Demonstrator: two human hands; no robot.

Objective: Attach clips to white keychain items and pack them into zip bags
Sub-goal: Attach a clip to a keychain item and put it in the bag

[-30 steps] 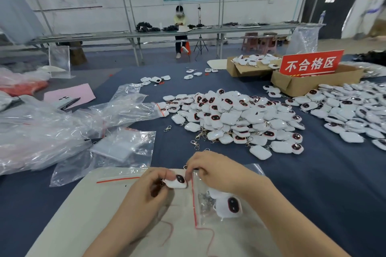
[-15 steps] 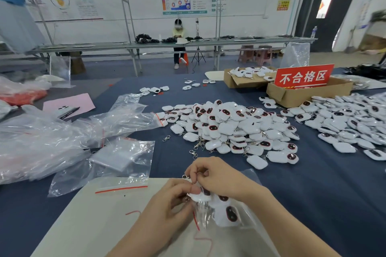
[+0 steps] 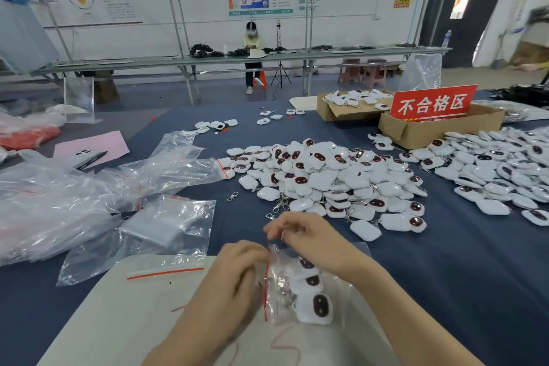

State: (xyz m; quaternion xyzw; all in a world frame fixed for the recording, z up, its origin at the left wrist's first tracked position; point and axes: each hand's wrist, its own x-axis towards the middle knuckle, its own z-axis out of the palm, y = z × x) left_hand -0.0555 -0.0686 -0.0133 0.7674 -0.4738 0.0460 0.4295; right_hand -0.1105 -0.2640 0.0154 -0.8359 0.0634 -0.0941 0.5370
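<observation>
Your left hand (image 3: 234,276) pinches zip bag (image 3: 279,288) at red zip strip; right hand (image 3: 309,238) curls over mouth's far end, grip blurred, cannot tell. Bag lies on pale board (image 3: 133,306), bench (image 3: 445,291) near edge. Film limp, slippery: hold zip rim. Keychains (image 3: 315,306) inside light, likely soft.

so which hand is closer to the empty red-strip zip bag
Left. The left hand sits just right of the empty zip bag; the right hand is farther right.
</observation>
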